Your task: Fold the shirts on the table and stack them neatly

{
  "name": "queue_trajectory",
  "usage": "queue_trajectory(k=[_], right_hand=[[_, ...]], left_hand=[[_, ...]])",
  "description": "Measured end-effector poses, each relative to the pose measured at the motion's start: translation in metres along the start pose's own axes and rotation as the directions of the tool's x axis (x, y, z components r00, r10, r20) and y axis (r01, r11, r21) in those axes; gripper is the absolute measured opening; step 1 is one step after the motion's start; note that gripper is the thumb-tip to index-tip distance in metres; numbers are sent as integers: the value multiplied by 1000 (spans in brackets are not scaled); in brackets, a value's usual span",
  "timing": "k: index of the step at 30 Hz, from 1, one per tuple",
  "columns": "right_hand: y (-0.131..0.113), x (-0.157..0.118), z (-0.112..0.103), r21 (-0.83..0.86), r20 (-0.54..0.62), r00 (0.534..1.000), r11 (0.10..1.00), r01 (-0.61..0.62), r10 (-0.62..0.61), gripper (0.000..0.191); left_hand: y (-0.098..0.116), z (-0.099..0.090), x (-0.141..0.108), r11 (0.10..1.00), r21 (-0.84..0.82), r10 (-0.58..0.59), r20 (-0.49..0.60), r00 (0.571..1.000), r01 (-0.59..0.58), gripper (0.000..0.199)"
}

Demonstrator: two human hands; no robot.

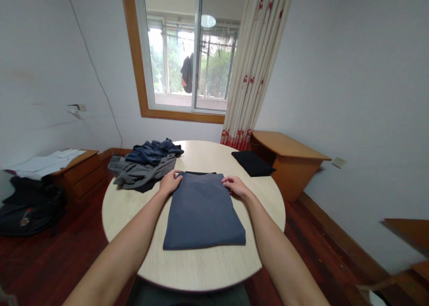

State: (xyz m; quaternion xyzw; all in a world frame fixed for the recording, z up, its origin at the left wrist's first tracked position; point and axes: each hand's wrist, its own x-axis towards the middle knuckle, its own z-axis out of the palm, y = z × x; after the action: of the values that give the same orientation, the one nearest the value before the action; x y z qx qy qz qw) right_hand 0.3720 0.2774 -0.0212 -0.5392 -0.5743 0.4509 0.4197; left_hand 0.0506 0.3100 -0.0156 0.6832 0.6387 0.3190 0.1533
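A blue-grey garment (204, 212), folded into a flat, near-rectangular shape, lies on the round pale table (201, 270) in front of me. My left hand (170, 182) pinches its far left corner, fingers closed on the cloth. At the far right corner, my right hand (235, 185) has thumb and fingers closed on the edge. A thin dark strip of cloth shows along the far edge between my hands; I cannot tell if it belongs to the same garment.
Rumpled clothes, a navy one (152, 152) over a grey one (139, 171), are heaped at the table's far left. A folded black garment (254, 163) lies at the far right. A wooden desk (288, 152) stands behind it, beside the curtain (256, 69). A black bag (31, 207) rests at left.
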Motion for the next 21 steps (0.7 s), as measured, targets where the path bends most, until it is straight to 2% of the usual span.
queue_trajectory(k=[4, 10, 14, 19, 21], right_hand=[[1, 3, -2, -8, 10, 1000, 1000, -6, 6, 17], [-2, 11, -2, -25, 89, 993, 997, -72, 74, 17], [-4, 12, 0, -87, 93, 990, 991, -99, 107, 15], [3, 11, 4, -204, 7, 1000, 979, 19, -18, 15], [4, 11, 1, -253, -11, 1000, 967, 26, -30, 16]], left_hand=[[-2, 0, 7, 999, -26, 44, -2, 999, -44, 34], [-8, 4, 11, 998, -58, 38, -22, 999, -39, 35], [-11, 6, 11, 994, -99, 49, -26, 998, -52, 39], [-16, 8, 12, 981, -172, 81, -28, 996, -85, 46], [-18, 8, 12, 975, -196, 99, -32, 995, -103, 46]])
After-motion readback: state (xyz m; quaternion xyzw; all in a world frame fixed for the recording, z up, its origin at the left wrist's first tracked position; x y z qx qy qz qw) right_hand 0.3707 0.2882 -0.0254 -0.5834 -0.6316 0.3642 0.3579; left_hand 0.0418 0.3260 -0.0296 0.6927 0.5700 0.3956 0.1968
